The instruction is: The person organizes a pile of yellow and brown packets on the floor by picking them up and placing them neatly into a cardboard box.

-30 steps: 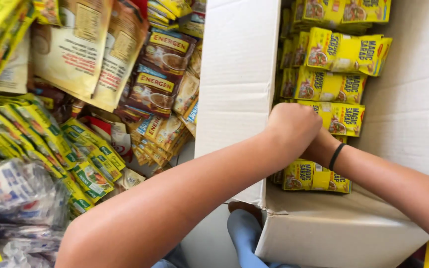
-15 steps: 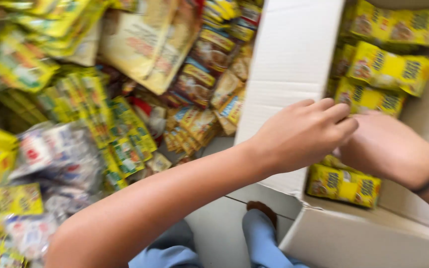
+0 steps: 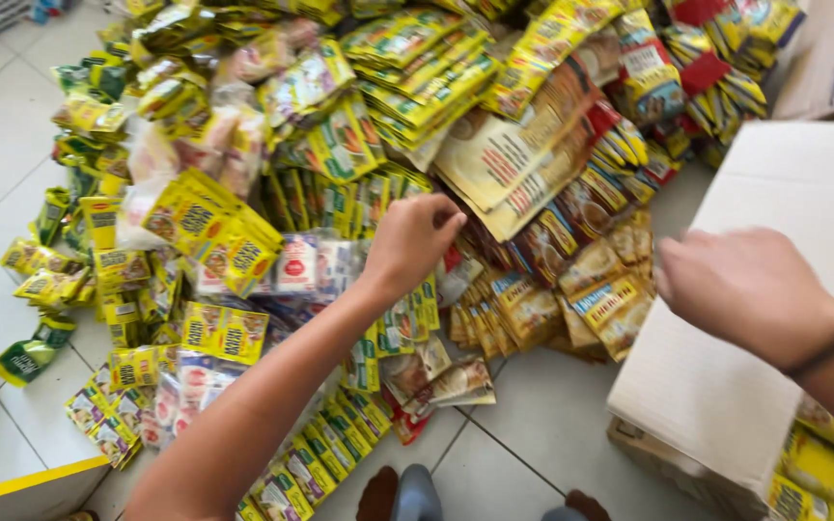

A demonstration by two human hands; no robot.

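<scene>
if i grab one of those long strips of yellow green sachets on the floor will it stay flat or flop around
Probably floppy: the strips of yellow-green sachets bend and drape over each other in the heap rather than lying rigid. Likely light too, since each sachet looks thin and flat. The glossy film may be slippery, so a strip could slide off the pile of packets near the left hand.

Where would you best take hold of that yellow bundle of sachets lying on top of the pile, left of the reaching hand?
Probably by its upper long edge, coming from above. The yellow bundle of flat sachets lies tilted on top of the heap of packets, so that edge stands free; its lower side sinks among neighbours. The left hand hovers to its right, fingers loosely curled, holding nothing.
</scene>
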